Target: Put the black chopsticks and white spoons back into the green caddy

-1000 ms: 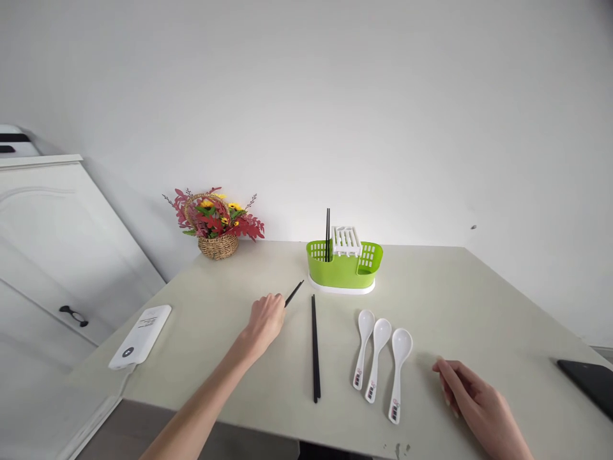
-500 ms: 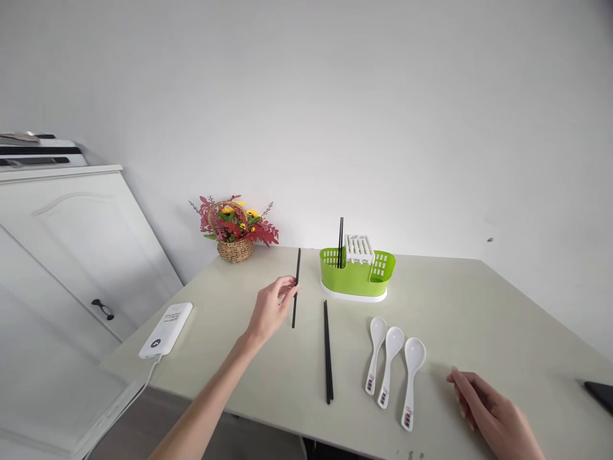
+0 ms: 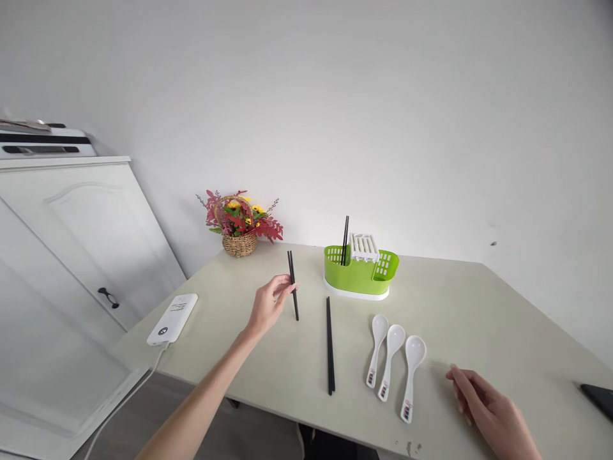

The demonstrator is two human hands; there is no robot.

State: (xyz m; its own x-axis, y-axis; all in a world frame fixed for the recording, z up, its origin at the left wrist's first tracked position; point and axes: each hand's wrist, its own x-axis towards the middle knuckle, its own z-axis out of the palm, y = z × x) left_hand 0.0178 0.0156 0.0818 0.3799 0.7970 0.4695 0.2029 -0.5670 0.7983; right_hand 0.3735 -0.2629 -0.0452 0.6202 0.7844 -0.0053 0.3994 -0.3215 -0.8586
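Observation:
My left hand [image 3: 271, 306] pinches a pair of black chopsticks [image 3: 292, 271] between thumb and fingers. They are raised and tilted, with their upper tips slightly apart. Another pair of black chopsticks [image 3: 330, 348] lies side by side on the table, to the right of that hand. Behind it stands a green cutlery holder [image 3: 352, 278] on a white base. Two black chopsticks [image 3: 345, 239] stand upright in its left compartment. My right hand [image 3: 486, 406] rests loosely curled at the table's right front, with nothing visible in it. Three white spoons [image 3: 395, 345] lie to its left, bowls pointing away.
A wicker basket of artificial flowers [image 3: 240, 245] sits at the back left against the wall. On the left edge lies a white power bank [image 3: 173, 318] with a cable [image 3: 127, 399]. A white cabinet [image 3: 90, 243] adjoins the table. A dark object [image 3: 598, 399] is at far right.
The black chopsticks in my left hand have turned, their upper end swinging left, and both sticks now show separately. My view has shifted slightly. My right hand has stayed put.

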